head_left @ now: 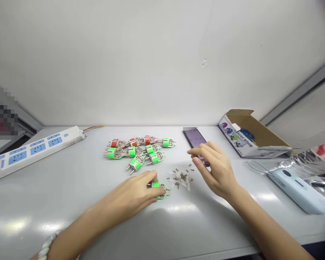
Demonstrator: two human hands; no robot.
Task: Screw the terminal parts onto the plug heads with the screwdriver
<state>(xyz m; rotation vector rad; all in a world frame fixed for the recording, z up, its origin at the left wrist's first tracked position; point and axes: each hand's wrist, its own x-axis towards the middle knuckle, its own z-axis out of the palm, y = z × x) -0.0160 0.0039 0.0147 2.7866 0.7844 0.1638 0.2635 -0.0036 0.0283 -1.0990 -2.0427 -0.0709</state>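
Observation:
My left hand (141, 188) grips a green and white plug (162, 191) resting on the table, its inner metal parts facing up. My right hand (215, 168) hovers right of a small pile, thumb and fingers apart, with nothing visible between the fingertips. That pile holds brass-coloured screws (183, 176) and small white strips with holes (184, 183). Behind my left hand lie several opened plugs, some green (137, 163) and some red (149, 139), with pins mostly pointing left. A dark purple end shows below my right hand's fingers; I cannot tell whether it is part of the phone.
A phone (193, 136) with a lit timer screen lies behind my right hand. An open printed cardboard box (239, 141) stands at the back right. A pale blue device (298, 189) with a cord and clear plastic wrapping are at the right. A power strip (38, 150) lies at the left.

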